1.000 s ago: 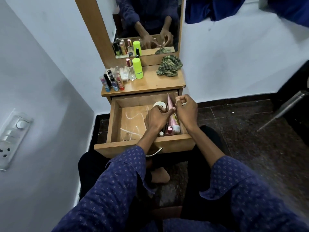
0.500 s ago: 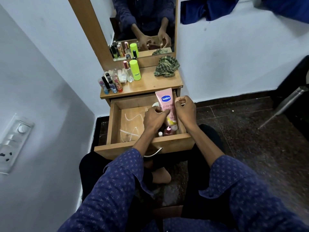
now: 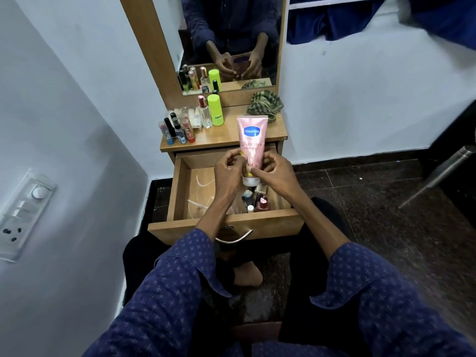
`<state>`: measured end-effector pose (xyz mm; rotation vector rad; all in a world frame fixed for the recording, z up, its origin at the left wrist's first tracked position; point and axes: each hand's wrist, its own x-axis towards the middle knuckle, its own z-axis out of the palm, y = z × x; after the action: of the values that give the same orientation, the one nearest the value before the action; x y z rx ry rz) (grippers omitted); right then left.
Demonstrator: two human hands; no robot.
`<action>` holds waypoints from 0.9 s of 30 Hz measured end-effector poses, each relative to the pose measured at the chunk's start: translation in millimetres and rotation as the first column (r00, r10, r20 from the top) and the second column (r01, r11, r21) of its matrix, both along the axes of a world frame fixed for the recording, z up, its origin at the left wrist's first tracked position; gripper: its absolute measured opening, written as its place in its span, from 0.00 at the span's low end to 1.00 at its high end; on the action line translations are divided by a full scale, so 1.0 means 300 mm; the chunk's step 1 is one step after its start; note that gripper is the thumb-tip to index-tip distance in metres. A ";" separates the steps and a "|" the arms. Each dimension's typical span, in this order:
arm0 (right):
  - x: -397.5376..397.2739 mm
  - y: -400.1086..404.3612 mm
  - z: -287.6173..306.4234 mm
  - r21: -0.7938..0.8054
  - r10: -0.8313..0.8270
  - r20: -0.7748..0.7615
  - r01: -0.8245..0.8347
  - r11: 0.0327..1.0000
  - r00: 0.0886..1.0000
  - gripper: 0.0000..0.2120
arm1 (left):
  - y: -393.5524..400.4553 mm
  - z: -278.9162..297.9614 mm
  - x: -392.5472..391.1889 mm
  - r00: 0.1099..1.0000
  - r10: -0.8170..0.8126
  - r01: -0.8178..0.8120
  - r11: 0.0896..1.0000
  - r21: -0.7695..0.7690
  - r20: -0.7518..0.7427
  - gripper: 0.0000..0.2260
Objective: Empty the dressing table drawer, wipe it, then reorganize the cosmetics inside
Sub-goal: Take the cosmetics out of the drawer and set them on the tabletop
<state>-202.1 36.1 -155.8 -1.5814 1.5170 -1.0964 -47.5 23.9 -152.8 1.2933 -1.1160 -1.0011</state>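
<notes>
Both hands grasp the pink lotion tube point(image 3: 252, 140) over the open drawer point(image 3: 185, 191). The left hand point(image 3: 228, 173) and the right hand point(image 3: 277, 173) pinch its lower part from either side. The tube stands upright, long axis vertical, white cap pointing down at the small bottles point(image 3: 256, 199) in the drawer's right front corner, crimped end up before the counter point(image 3: 221, 137).

Your left hand point(image 3: 228, 173) and right hand point(image 3: 277, 173) are meeting at centre, forearms converging from rolled blue sleeves. You are curling both sets of fingers around the lower part of the pink tube point(image 3: 252, 140), holding it upright, cap end down.
</notes>
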 end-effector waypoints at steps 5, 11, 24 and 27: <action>0.003 -0.055 0.066 -0.087 -0.049 -0.002 0.049 0.995 0.999 0.22 | -0.030 -0.037 0.077 0.967 -0.085 0.103 0.993 -0.064 0.240 0.10; 0.067 -0.201 0.204 -0.219 -0.166 0.008 0.164 0.962 0.986 0.27 | -0.110 -0.117 0.103 0.641 -0.149 0.215 0.977 0.010 0.753 0.16; 0.172 -0.568 0.245 -0.258 -0.271 -0.242 0.208 0.943 0.932 0.25 | -0.165 -0.107 0.051 0.406 -0.233 0.215 0.964 0.155 0.884 0.22; 0.179 -0.601 0.241 -0.260 -0.281 -0.243 0.216 0.941 0.929 0.24 | -0.161 -0.105 0.063 0.409 -0.240 0.227 0.961 0.156 0.881 0.22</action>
<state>-148.6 -144.1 -83.4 -1.7934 1.8767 -1.2698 -28.8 -24.2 -184.4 1.7754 -2.1744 -0.4217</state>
